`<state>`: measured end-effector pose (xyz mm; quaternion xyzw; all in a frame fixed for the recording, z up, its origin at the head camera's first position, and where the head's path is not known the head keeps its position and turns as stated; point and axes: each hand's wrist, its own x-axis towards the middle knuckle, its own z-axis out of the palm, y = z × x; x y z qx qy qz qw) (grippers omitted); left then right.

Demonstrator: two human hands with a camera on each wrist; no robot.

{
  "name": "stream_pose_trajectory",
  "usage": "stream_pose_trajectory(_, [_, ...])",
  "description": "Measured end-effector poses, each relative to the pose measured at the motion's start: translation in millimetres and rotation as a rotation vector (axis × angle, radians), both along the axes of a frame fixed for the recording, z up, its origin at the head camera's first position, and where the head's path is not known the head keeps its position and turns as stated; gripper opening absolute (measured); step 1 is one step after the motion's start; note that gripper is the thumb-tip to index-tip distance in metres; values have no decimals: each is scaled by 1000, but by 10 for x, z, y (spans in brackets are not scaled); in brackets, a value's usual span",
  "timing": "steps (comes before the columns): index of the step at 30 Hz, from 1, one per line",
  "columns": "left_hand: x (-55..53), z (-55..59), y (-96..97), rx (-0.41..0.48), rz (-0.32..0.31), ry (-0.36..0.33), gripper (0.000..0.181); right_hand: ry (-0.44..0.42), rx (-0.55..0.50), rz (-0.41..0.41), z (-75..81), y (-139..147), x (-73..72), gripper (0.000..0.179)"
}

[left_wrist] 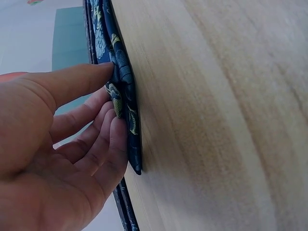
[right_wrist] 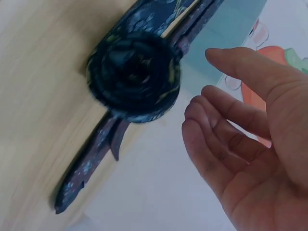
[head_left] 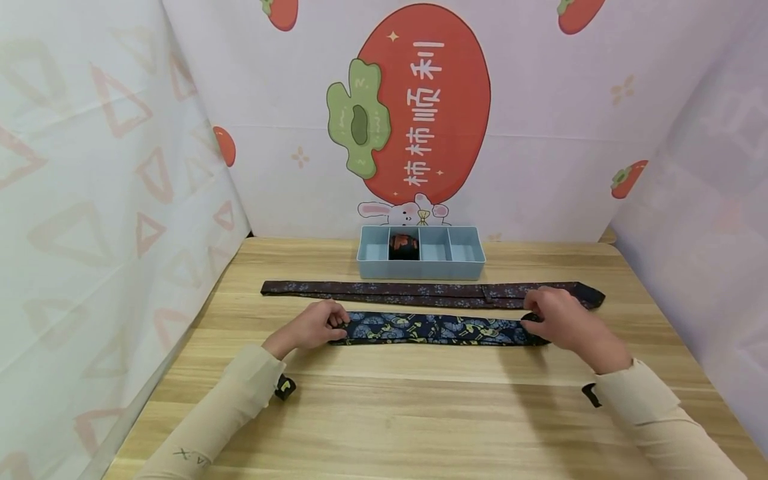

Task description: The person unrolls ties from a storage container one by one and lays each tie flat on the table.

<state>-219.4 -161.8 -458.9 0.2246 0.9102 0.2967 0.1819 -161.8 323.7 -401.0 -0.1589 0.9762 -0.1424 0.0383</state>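
A dark blue necktie [head_left: 438, 329] with a light blue and yellow pattern lies folded lengthwise across the table. My left hand [head_left: 316, 325] pinches its left end between thumb and fingers; in the left wrist view the thumb presses on the blue cloth [left_wrist: 120, 67]. The tie's right end is wound into a round roll [right_wrist: 134, 77]. My right hand [head_left: 567, 323] is beside that roll, thumb and bent fingers apart, with a gap between fingertips and roll in the right wrist view. Behind lies a dark maroon floral necktie [head_left: 384, 289], stretched out.
At the back of the wooden table [head_left: 390, 427] stands a blue divided box [head_left: 420, 269]. Its second compartment from the left holds a dark roll with orange patches [head_left: 404, 247]. A printed cloth [head_left: 540, 180] hangs behind the table, with more cloth at both sides.
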Motion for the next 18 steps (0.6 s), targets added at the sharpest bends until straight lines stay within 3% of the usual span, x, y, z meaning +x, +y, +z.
stream_pose_trajectory(7, [0,25,12,-6,6,-5,20,10,19,75,-84,-85,-19,26])
stream_pose_trajectory(18, [-24,-24,-9,-12,10,-10,19,59,37,-29,-161,130,21,30])
